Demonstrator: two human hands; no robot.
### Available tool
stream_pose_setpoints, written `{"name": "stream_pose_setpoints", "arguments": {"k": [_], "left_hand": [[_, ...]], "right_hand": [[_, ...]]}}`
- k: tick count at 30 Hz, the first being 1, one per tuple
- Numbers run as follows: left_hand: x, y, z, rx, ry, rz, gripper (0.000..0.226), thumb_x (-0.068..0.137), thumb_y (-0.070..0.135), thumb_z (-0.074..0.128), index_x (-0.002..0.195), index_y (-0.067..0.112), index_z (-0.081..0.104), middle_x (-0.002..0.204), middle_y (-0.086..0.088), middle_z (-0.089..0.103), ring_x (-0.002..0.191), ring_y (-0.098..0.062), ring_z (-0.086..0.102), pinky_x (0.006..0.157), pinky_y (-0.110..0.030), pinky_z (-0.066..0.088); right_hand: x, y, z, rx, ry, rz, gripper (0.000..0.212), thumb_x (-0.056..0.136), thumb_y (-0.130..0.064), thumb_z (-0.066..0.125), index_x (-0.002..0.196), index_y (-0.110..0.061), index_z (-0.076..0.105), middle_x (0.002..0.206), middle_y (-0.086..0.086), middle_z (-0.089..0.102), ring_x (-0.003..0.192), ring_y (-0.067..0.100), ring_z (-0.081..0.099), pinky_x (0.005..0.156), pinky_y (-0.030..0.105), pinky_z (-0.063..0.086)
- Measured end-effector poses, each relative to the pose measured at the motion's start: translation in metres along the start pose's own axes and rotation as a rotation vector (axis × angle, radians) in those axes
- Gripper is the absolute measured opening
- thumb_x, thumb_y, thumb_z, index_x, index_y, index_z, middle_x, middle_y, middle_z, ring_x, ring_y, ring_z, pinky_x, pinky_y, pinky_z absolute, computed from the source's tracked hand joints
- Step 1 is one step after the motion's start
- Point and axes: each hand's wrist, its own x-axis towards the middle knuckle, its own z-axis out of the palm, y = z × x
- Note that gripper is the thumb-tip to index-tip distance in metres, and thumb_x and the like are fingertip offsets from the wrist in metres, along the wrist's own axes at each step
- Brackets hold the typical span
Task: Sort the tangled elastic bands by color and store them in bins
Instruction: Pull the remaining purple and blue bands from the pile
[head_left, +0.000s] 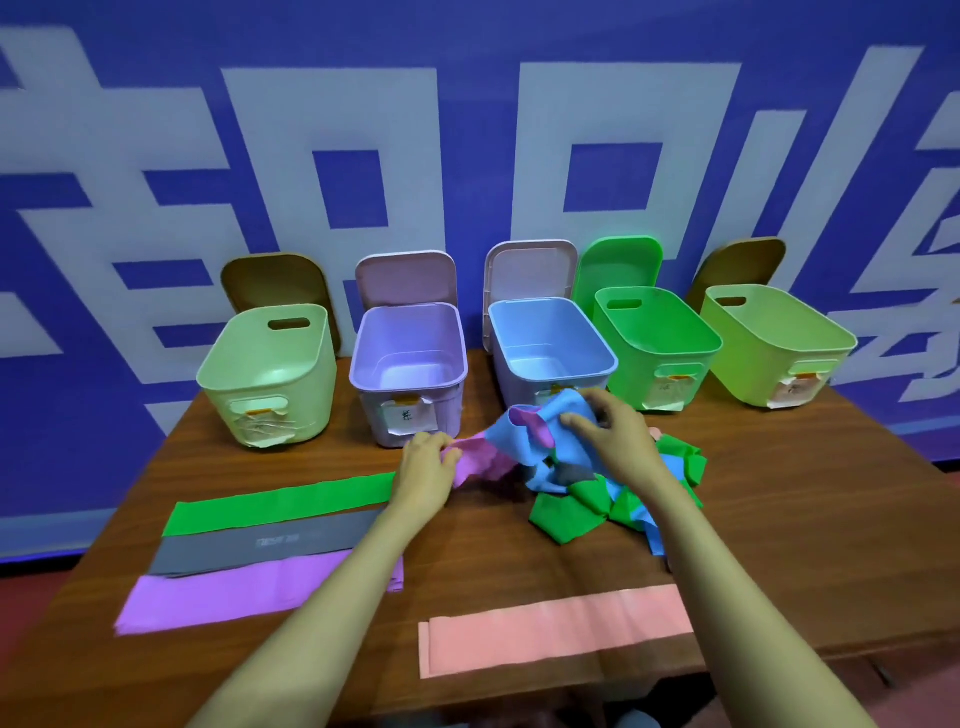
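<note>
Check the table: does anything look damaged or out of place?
The paper label on the leftmost pale green bin looks crumpled and torn; the rightmost bin has a ragged label too. Nothing else stands out.

Five bins (223, 395) (452, 405) (501, 379) (628, 374) (748, 374) are counted on one table (779, 519). Five lids (270, 280) (405, 278) (530, 270) (618, 265) (737, 265), four flat bands (280, 504) (260, 545) (223, 592) (556, 629), one tangled pile (582, 499) and two hands (426, 467) (608, 426) are seen.

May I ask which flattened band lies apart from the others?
The salmon-pink band, alone at front right; the green band, grey band and purple band lie together at left.
</note>
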Motion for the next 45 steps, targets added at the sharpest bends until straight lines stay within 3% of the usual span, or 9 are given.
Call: {"name": "stream_pose_setpoints", "arguments": {"k": [4, 8, 13, 18, 24, 28, 32, 38, 45], "left_hand": [[-0.008, 0.025, -0.023, -0.397, 0.036, -0.078, 0.017, 0.091, 0.009, 0.045, 0.075, 0.013, 0.050, 0.080, -0.007, 0.052, 0.077, -0.020, 0.045, 0.062, -0.028, 0.031], [-0.006, 0.041, -0.036, -0.637, 0.034, -0.096, 0.010, 0.085, 0.022, 0.044, 0.077, 0.017, 0.047, 0.080, -0.009, 0.051, 0.077, -0.022, 0.048, 0.075, -0.034, 0.042], [0.001, 0.050, -0.036, -0.451, -0.038, -0.083, 0.018, 0.091, 0.008, 0.042, 0.080, 0.016, 0.054, 0.088, -0.007, 0.055, 0.083, -0.021, 0.048, 0.073, -0.031, 0.039], [-0.005, 0.034, -0.034, -0.206, -0.152, -0.009, 0.023, 0.080, 0.026, 0.072, 0.097, 0.012, 0.069, 0.097, 0.001, 0.067, 0.090, -0.012, 0.057, 0.078, -0.020, 0.039], [-0.012, 0.031, -0.030, -0.327, -0.332, -0.014, 0.031, 0.079, 0.057, 0.063, 0.094, 0.030, 0.070, 0.099, 0.009, 0.067, 0.096, -0.009, 0.060, 0.082, -0.022, 0.044], [-0.011, 0.026, -0.023, -0.272, -0.257, 0.210, 0.023, 0.071, 0.031, 0.077, 0.087, 0.015, 0.072, 0.088, 0.002, 0.065, 0.088, -0.016, 0.059, 0.085, -0.035, 0.049], [-0.014, 0.031, -0.026, -0.482, -0.091, 0.200, 0.018, 0.082, 0.006, 0.068, 0.094, 0.017, 0.062, 0.095, 0.002, 0.062, 0.092, -0.010, 0.059, 0.081, -0.018, 0.046], [-0.012, 0.037, -0.030, -0.534, -0.213, 0.239, 0.017, 0.088, 0.011, 0.062, 0.094, 0.027, 0.062, 0.086, 0.003, 0.065, 0.075, -0.003, 0.056, 0.076, -0.019, 0.046], [-0.011, 0.038, -0.019, -0.488, -0.150, 0.230, 0.018, 0.091, 0.013, 0.057, 0.088, 0.029, 0.065, 0.086, 0.011, 0.068, 0.077, -0.001, 0.059, 0.079, -0.025, 0.050]], "right_hand": [[0.008, -0.023, -0.004, 0.100, -0.019, -0.023, 0.017, 0.090, -0.013, 0.059, 0.101, -0.025, 0.060, 0.094, -0.003, 0.064, 0.086, 0.012, 0.056, 0.072, 0.025, 0.042], [0.009, -0.023, 0.000, -0.020, -0.024, 0.100, 0.026, 0.094, -0.021, 0.053, 0.118, -0.012, 0.053, 0.106, -0.001, 0.054, 0.099, 0.013, 0.050, 0.081, 0.023, 0.034], [0.002, -0.020, 0.011, -0.101, -0.056, 0.102, 0.016, 0.095, -0.019, 0.049, 0.086, -0.011, 0.058, 0.084, 0.004, 0.056, 0.087, 0.018, 0.044, 0.072, 0.028, 0.031], [0.004, -0.010, 0.014, -0.024, -0.068, 0.185, 0.032, 0.098, -0.023, 0.042, 0.097, -0.003, 0.066, 0.090, 0.003, 0.060, 0.093, 0.019, 0.051, 0.086, 0.034, 0.039], [0.003, -0.013, 0.020, 0.268, -0.024, 0.207, 0.036, 0.098, -0.027, 0.044, 0.091, 0.004, 0.061, 0.085, 0.016, 0.062, 0.083, 0.015, 0.050, 0.077, 0.032, 0.039], [0.004, -0.019, 0.023, 0.392, -0.044, 0.219, 0.029, 0.097, -0.023, 0.046, 0.090, -0.002, 0.064, 0.090, 0.009, 0.063, 0.085, 0.013, 0.051, 0.081, 0.031, 0.039], [0.007, -0.017, 0.022, 0.329, -0.004, 0.184, 0.014, 0.095, -0.016, 0.050, 0.087, -0.013, 0.061, 0.083, 0.000, 0.059, 0.081, 0.012, 0.049, 0.070, 0.023, 0.038], [0.006, 0.000, 0.027, -0.142, -0.015, 0.126, 0.012, 0.091, -0.018, 0.056, 0.096, -0.010, 0.064, 0.094, 0.011, 0.064, 0.091, 0.023, 0.055, 0.075, 0.029, 0.039], [-0.014, -0.018, 0.035, 0.116, -0.276, 0.100, 0.011, 0.083, -0.023, 0.070, 0.086, -0.013, 0.066, 0.077, -0.005, 0.066, 0.069, 0.003, 0.057, 0.070, 0.017, 0.045]]}}
